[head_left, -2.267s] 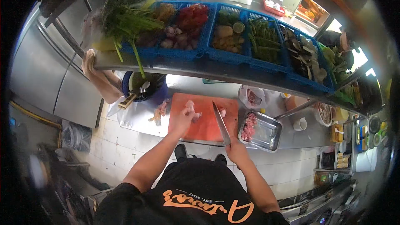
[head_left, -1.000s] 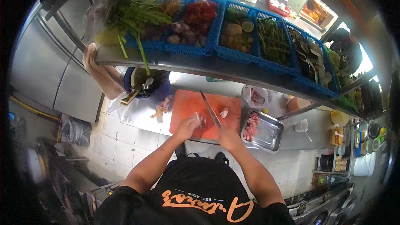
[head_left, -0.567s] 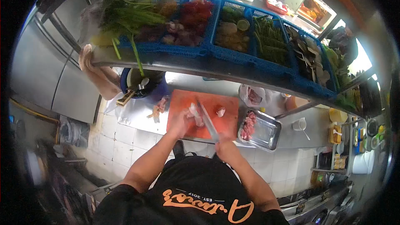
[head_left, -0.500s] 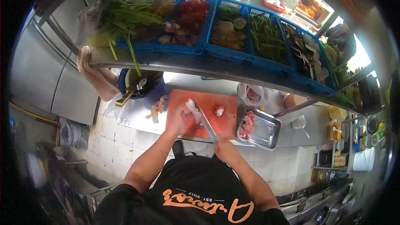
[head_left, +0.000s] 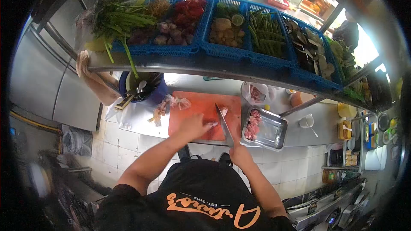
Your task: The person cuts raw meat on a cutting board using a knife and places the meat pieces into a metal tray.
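Note:
My right hand (head_left: 241,155) is closed round the handle of a long knife (head_left: 224,125), whose blade points away from me over the right part of the red cutting board (head_left: 184,117). Over the middle of the board is my left hand (head_left: 197,126), blurred, with a small pale piece by its fingertips; whether it grips that piece is unclear. A small piece of meat (head_left: 223,111) lies beside the blade. Pale scraps (head_left: 180,102) sit at the board's far left corner, and more scraps (head_left: 158,113) lie just left of it. Cut pink meat (head_left: 253,125) fills the left side of a metal tray (head_left: 274,130).
Above the counter, a metal shelf (head_left: 205,68) carries blue baskets (head_left: 171,50) of vegetables. A blue bucket (head_left: 158,90) with utensils stands left of the board. Behind the tray is a plastic bag of meat (head_left: 255,94); a white cup (head_left: 306,121) stands farther right.
Pale scraps now lie at the board's far left corner. My left hand has moved right, away from them. The knife has swung right, toward the small meat piece.

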Demonstrator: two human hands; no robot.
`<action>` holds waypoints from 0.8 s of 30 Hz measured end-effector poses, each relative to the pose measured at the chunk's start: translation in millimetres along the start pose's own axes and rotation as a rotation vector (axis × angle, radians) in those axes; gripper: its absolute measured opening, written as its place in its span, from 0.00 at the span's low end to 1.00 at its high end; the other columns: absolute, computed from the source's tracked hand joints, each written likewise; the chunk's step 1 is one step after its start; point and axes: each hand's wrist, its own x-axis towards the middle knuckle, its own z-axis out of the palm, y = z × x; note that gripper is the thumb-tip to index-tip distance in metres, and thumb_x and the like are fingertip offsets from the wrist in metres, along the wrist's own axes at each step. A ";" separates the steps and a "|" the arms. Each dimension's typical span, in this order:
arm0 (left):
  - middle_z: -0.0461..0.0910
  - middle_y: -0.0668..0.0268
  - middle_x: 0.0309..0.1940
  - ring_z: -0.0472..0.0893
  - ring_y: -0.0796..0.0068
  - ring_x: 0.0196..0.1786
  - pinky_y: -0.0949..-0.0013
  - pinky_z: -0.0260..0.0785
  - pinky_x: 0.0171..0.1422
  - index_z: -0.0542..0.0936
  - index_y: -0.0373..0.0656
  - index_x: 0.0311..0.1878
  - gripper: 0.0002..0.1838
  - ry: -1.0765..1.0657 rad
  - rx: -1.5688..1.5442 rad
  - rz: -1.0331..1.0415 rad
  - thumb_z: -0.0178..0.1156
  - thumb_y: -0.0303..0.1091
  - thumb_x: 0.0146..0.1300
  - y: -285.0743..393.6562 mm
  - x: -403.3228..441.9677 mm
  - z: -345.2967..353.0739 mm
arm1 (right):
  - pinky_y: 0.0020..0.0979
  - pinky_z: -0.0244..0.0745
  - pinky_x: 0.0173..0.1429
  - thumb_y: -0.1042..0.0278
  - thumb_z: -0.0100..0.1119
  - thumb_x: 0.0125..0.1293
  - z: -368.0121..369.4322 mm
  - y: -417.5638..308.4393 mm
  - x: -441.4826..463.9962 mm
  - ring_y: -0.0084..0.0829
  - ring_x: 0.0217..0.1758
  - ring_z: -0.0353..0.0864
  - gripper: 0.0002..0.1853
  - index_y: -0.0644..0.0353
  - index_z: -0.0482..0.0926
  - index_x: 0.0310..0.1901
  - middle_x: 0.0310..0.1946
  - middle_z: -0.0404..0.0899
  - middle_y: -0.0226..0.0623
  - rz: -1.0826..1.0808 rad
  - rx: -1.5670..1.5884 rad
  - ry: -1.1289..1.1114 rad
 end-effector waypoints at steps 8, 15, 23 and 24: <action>0.78 0.55 0.48 0.79 0.48 0.51 0.48 0.73 0.59 0.78 0.41 0.51 0.16 0.116 -0.131 0.509 0.58 0.29 0.59 -8.8 11.9 35.7 | 0.60 0.79 0.42 0.68 0.54 0.66 -20.6 -24.3 -3.1 0.61 0.36 0.86 0.21 0.66 0.67 0.58 0.30 0.84 0.61 -0.023 -0.218 -0.053; 0.77 0.56 0.47 0.77 0.51 0.52 0.56 0.72 0.57 0.77 0.40 0.45 0.11 0.198 -0.437 0.406 0.61 0.27 0.58 -18.6 -9.1 52.8 | 0.57 0.79 0.37 0.70 0.52 0.65 -7.4 -14.7 -14.9 0.60 0.31 0.85 0.17 0.73 0.67 0.52 0.26 0.83 0.59 -0.115 -0.204 -0.032; 0.74 0.54 0.42 0.77 0.50 0.49 0.55 0.73 0.55 0.76 0.39 0.45 0.12 0.235 -0.441 0.451 0.62 0.31 0.58 -10.4 6.6 62.6 | 0.58 0.79 0.39 0.72 0.52 0.65 -53.2 -53.5 -18.4 0.60 0.34 0.85 0.21 0.75 0.65 0.56 0.29 0.83 0.59 -0.087 -0.283 -0.138; 0.74 0.54 0.42 0.77 0.50 0.49 0.55 0.73 0.55 0.76 0.39 0.45 0.13 0.237 -0.415 0.450 0.62 0.31 0.58 -11.0 8.0 65.0 | 0.58 0.78 0.39 0.72 0.52 0.65 -59.9 -59.9 -20.1 0.60 0.34 0.85 0.21 0.75 0.65 0.56 0.29 0.84 0.59 -0.089 -0.283 -0.158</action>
